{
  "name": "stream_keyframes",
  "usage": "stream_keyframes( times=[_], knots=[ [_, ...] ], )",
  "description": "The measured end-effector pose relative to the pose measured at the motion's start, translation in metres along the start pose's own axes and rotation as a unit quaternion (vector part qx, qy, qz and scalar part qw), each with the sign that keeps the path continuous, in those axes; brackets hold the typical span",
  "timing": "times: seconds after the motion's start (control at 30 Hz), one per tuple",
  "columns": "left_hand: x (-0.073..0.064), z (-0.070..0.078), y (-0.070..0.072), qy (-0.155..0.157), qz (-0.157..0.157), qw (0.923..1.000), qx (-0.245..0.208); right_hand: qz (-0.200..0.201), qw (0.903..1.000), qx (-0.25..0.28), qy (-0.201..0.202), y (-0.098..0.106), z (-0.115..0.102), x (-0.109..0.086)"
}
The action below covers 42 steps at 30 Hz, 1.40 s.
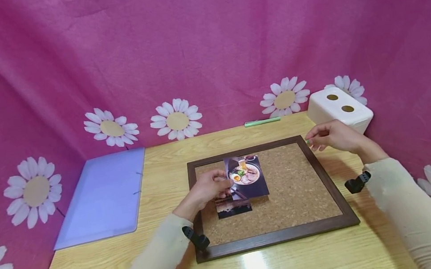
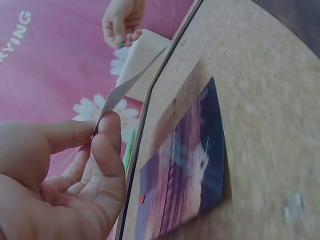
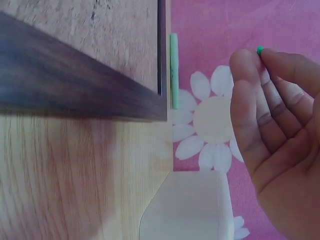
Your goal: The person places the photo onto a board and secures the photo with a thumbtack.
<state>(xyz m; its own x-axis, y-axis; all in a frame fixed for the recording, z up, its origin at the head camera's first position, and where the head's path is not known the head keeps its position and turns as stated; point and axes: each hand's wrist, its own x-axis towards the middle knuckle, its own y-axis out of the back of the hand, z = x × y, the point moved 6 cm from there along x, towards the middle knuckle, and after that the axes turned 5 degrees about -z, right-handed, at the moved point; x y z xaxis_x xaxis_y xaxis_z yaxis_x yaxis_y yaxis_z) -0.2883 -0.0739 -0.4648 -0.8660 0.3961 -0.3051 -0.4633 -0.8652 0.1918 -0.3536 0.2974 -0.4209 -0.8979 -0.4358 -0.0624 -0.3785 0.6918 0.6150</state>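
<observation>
My left hand (image 1: 207, 185) pinches the left edge of a ramen photo (image 1: 255, 185) between thumb and fingers, holding it above the cork board (image 1: 297, 191). Seen from the left wrist, the photo is tilted and nearly edge-on. Beneath it a sunset photo (image 2: 187, 165) lies on the cork, partly covered in the head view, with a small red pin (image 2: 142, 199) near one edge. Past the board's upper right corner, my right hand (image 1: 332, 135) is raised, and its thumb and index finger pinch a tiny green push pin (image 3: 260, 50).
A dark wooden frame (image 1: 276, 238) borders the cork board. Behind it, a green pen (image 1: 262, 121) lies by the pink curtain. At the back right stands a white box (image 1: 327, 109) with two round holes, close to my right hand. A translucent blue folder (image 1: 100, 198) lies on the left.
</observation>
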Motion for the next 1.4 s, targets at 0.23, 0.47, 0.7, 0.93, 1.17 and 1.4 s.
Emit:
stream_keyframes(
  times=[0.23,0.47,0.7,0.93,1.17,1.4],
  knots=[
    [0.018,0.003,-0.024,0.021,-0.014,0.9996,-0.009,-0.013,0.9993,0.035,-0.004,-0.008,-0.003,0.007],
    [0.034,0.005,-0.044,0.031,-0.028,0.9988,-0.028,-0.017,0.9979,0.061,-0.01,-0.013,-0.003,0.012],
    [0.043,0.009,-0.062,0.039,-0.043,0.9973,-0.045,-0.02,0.9988,0.045,-0.002,-0.015,-0.004,0.017],
    [0.052,0.013,-0.076,0.037,-0.043,0.9969,-0.053,-0.026,0.9993,0.028,0.002,-0.02,-0.007,0.02],
    [0.061,0.009,-0.085,0.043,-0.03,0.9965,-0.066,-0.042,0.9981,0.042,-0.019,-0.027,-0.006,0.023],
    [0.065,0.006,-0.092,0.052,-0.03,0.9953,-0.076,-0.075,0.9961,0.036,-0.031,-0.042,-0.006,0.03]
  ],
)
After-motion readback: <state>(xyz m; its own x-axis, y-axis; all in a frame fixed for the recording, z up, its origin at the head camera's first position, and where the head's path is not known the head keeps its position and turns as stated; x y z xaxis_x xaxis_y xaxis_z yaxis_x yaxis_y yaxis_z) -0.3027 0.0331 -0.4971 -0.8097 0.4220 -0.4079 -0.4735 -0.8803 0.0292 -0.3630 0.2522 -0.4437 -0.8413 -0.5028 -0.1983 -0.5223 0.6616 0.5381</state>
